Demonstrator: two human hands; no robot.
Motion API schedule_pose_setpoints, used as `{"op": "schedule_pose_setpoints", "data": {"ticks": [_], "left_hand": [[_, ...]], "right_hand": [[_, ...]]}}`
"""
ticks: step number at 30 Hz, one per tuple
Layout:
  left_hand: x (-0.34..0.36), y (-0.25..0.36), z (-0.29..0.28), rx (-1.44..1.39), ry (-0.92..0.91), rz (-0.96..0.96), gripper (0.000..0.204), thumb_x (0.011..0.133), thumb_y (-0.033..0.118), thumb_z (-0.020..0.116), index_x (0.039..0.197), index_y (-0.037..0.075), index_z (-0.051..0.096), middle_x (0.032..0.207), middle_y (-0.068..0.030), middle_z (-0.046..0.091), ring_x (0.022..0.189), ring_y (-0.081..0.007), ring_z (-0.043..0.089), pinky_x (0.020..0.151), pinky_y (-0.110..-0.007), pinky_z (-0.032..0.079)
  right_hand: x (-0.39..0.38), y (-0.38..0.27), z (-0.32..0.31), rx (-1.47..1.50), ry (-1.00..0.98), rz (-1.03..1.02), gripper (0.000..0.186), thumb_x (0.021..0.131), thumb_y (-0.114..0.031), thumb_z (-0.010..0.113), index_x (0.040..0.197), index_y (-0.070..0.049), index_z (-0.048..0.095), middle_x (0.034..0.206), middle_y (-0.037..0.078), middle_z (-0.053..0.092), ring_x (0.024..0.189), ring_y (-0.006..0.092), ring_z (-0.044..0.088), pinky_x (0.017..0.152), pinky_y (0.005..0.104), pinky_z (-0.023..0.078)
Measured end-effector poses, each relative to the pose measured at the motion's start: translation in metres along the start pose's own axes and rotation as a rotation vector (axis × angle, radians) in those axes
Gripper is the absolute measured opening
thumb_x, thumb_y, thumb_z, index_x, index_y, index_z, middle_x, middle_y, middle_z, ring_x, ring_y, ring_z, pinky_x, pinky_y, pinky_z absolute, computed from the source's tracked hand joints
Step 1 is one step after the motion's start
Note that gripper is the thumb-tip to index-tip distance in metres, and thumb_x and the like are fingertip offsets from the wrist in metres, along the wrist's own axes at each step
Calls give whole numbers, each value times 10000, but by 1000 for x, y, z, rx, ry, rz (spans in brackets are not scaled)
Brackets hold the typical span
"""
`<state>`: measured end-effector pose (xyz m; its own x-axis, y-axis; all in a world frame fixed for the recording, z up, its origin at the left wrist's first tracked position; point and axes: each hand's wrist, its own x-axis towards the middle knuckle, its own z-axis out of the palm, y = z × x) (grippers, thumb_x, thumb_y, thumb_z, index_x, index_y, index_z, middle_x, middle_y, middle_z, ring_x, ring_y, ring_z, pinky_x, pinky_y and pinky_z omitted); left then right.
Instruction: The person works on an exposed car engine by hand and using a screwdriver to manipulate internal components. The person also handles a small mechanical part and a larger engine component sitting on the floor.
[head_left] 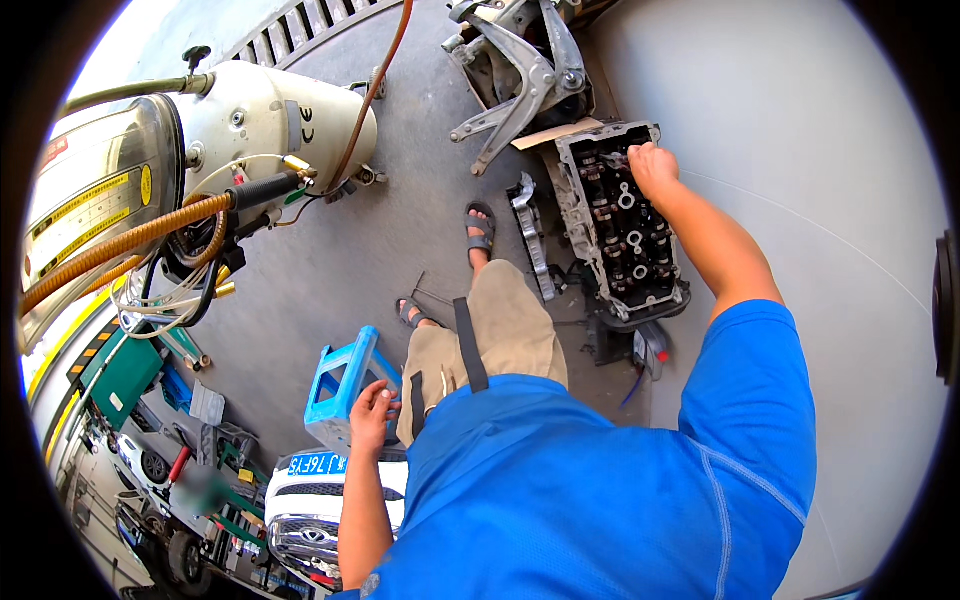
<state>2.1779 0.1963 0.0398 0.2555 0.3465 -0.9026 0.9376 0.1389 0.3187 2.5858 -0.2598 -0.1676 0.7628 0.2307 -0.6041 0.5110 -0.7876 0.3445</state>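
Note:
Reaching out to the far right, my right hand (654, 168) is at the upper right edge of an engine cylinder head (632, 225). Its fingers are closed and dip into the top side; what they grip, if anything, is hidden. Dark valve-train parts and pale round openings show inside the grey metal frame of the head. Low beside my left leg hangs my left hand (372, 412), its fingers loosely bent and apart, with nothing seen in them. A blue plastic stool (345, 380) stands right by it. Left of the cylinder head lies a long silvery metal part (530, 235).
Metal arms and other car parts (520, 80) are piled beyond the cylinder head. At left stands a cream tank (270, 120) with hoses (140, 245). A white car (310, 520) is at the lower left, near another person (200, 490). A pale wall (800, 200) borders the right.

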Motion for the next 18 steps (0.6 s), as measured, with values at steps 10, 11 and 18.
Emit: {"op": "schedule_pose_setpoints", "data": {"ticks": [10, 11, 18], "left_hand": [[-2, -25, -19, -89, 23, -14, 381, 950, 198, 567, 1254, -23, 501, 988, -89, 659, 827, -137, 638, 694, -241, 497], [-3, -28, -19, -93, 25, -20, 382, 950, 197, 567, 1254, -24, 500, 989, -89, 659, 828, -137, 638, 694, -241, 497], [-2, -42, -15, -119, 14, -43, 397, 944, 212, 580, 1252, -25, 501, 992, -83, 658, 819, -130, 632, 680, -223, 475]], "right_hand": [[8, -12, -10, 40, -62, 4, 173, 900, -118, 481, 1031, -92, 590, 983, 146, 661, 857, 291, 689, 671, 388, 563], [5, -13, -8, 19, -36, -16, 170, 908, -118, 462, 1007, -91, 596, 972, 153, 667, 857, 295, 690, 674, 397, 563], [-13, -21, -5, 25, -62, 27, 188, 918, -128, 459, 1076, -90, 555, 1025, 157, 642, 884, 311, 685, 685, 405, 563]]}}
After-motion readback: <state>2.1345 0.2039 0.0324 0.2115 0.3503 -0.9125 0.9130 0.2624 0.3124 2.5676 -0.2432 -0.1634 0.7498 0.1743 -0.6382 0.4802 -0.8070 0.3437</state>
